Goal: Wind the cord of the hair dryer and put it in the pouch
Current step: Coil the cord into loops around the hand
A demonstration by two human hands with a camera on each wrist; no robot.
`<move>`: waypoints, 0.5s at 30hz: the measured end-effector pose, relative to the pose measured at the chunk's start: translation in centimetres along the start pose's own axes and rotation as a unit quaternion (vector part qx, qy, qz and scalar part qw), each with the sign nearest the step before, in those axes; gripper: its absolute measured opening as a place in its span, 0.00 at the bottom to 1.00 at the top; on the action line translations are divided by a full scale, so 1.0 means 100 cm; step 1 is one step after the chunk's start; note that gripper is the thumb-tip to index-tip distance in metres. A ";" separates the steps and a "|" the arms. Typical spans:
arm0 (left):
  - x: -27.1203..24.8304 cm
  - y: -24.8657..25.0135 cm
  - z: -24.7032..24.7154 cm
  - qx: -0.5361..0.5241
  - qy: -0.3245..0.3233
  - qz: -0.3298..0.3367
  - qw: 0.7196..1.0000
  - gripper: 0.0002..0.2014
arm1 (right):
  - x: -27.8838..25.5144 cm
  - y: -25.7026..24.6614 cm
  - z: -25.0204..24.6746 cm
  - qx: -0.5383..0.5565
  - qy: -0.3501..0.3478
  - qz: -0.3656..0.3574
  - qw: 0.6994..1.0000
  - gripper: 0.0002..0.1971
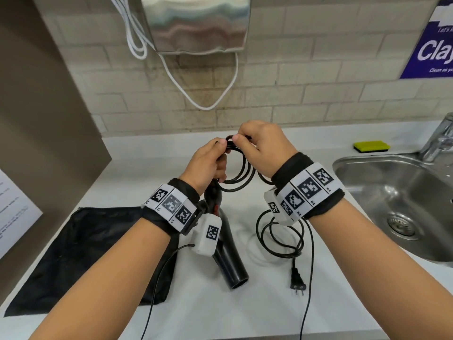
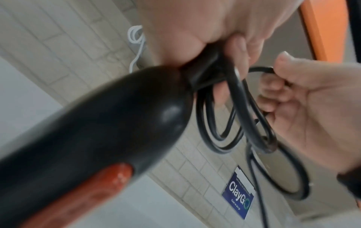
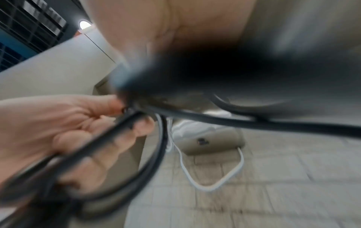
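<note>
Two thumbs meet at frame centre: the left hand grips gathered loops of the black cord and the hair dryer handle, while the right hand pinches the next turn. Springy cord likely wants firm pinching; the slack and plug lie lower right, the soft pouch lower left.

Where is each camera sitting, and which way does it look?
Head: on the person's head, looking down at the counter; both forearms, left hand and right hand show.
Left wrist: under the left hand, looking up past the hair dryer; the right hand shows too.
Right wrist: under the right hand, looking at the left hand; blurred.
All share the black cord.
</note>
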State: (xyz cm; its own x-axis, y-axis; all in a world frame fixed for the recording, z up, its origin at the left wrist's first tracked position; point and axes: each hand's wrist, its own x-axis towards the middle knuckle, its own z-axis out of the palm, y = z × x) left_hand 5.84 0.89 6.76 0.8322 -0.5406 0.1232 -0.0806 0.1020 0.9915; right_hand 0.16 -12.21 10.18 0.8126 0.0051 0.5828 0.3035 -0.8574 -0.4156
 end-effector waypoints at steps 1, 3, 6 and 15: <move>0.000 0.000 -0.001 -0.016 -0.001 -0.002 1.000 0.15 | -0.002 0.002 0.003 0.023 0.003 0.003 1.000 0.17; 0.000 0.000 -0.003 -0.057 -0.008 -0.012 0.998 0.17 | -0.007 0.006 0.012 0.073 0.004 0.019 0.997 0.15; -0.001 0.001 -0.004 -0.109 -0.017 -0.026 0.994 0.19 | -0.011 0.010 0.025 0.112 -0.001 0.051 0.992 0.10; -0.002 0.005 -0.009 -0.158 -0.056 -0.044 0.985 0.18 | -0.008 0.003 0.025 0.074 0.024 0.037 0.996 0.09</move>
State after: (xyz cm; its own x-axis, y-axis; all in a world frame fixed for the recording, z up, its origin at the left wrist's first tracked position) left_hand 6.12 1.83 7.15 0.7618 -0.6452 0.0583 0.1791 0.2962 0.9382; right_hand 0.81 -11.18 7.86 0.8121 -0.0819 0.5777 0.3165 -0.7699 -0.5541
